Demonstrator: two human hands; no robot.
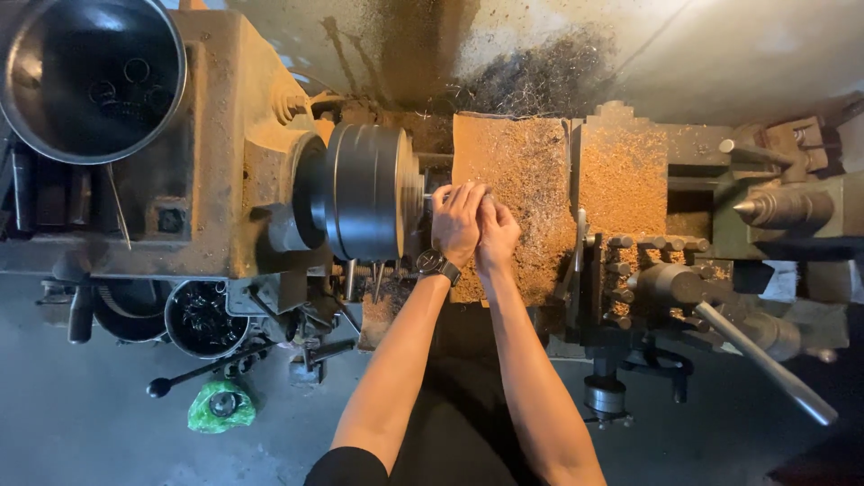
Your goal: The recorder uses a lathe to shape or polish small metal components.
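Head cam, looking down on an old lathe, grimy cast iron gone brown all over.

Far left: one round steel bowl on the headstock, dark and glossy inside. Below it one smaller round can with black contents, then one ball-ended black lever and one crumpled green bag on the grey floor.

Centre-left: chuck, a smooth dark metal cylinder with a bright face rim. A short bright workpiece pokes out of its face; only a sliver shows.

My left hand is right at that stub, fingers curled toward the chuck face, one black wristwatch on the wrist. My right hand presses against the left, fingers bent in. Both hands are bunched together and cover whatever sits between them, so I cannot tell if either actually grips the workpiece or anything else.

Under and right of the hands: carriage plates buried in fine tan swarf, grainy like sawdust. Darker stringy chips lie against the wall behind.

Right: tool post with several square-head bolts, one long smooth steel handle, and one pointed tailstock centre, well apart from the hands.
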